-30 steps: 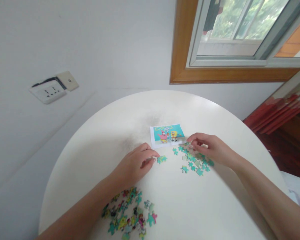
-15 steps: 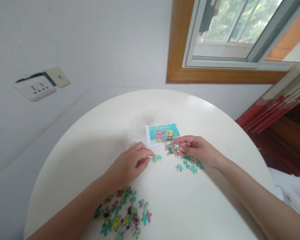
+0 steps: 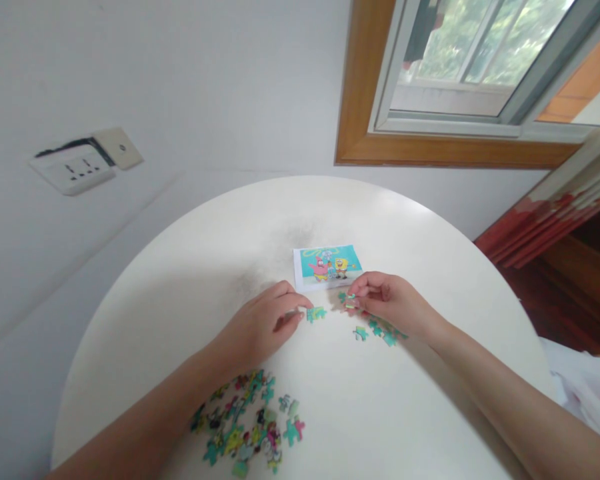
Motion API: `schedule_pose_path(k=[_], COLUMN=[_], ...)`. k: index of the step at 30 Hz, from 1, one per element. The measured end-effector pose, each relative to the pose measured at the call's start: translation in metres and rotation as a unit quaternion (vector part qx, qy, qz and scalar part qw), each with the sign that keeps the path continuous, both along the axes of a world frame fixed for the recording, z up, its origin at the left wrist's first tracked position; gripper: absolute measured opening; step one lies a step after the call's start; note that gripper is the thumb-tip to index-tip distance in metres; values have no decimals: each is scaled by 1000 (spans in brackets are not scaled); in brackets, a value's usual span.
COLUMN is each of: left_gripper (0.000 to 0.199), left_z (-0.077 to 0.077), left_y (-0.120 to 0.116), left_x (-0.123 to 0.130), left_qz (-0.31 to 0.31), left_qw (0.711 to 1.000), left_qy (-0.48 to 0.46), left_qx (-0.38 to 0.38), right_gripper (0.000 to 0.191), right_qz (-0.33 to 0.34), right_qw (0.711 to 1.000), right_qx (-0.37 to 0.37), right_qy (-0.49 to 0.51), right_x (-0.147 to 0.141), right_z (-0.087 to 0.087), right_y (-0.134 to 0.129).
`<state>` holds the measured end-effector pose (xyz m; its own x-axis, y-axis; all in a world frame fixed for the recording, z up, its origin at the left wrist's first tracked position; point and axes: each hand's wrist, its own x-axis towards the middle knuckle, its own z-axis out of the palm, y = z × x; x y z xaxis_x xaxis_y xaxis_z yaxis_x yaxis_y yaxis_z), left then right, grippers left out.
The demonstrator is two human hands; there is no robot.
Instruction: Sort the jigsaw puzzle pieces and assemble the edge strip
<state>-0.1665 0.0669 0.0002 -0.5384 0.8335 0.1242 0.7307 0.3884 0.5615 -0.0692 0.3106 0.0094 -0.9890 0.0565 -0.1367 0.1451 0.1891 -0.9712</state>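
On the white table (image 3: 390, 407), the left hand (image 3: 260, 325) touches a small puzzle section (image 3: 317, 313) below the picture card (image 3: 327, 265); I can't tell whether it grips. Farther right, the right hand (image 3: 395, 301) pinches a puzzle piece (image 3: 351, 303). A mixed pile (image 3: 245, 437) lies near left.

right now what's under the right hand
Under the right hand, teal puzzle pieces lie on the white table, showing along the palm's lower edge. The hand covers whatever lies farther in, so any further pieces there cannot be counted.
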Motion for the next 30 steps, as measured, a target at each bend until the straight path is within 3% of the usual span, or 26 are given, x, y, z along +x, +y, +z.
schedule_pose_path(k=[9, 15, 20, 30], left_gripper=[26, 26, 26, 27], left_z=[-1, -2, -3, -3], left_y=[0, -1, -1, -1], left_x=[-1, -1, -1, -1], left_qz=[-6, -10, -10, -11], left_qw=[1000, 1000, 1000, 1000], left_qy=[15, 22, 21, 27], left_qx=[0, -3, -3, -1], right_gripper=[17, 16, 23, 18], right_qz=[-30, -43, -48, -42], right_qw=[999, 998, 998, 999], right_qx=[-22, 50, 48, 25], right_qy=[-1, 20, -7, -22], right_x=[-4, -5, -5, -5], right_z=[-5, -8, -6, -7], right_y=[-14, -14, -16, -15])
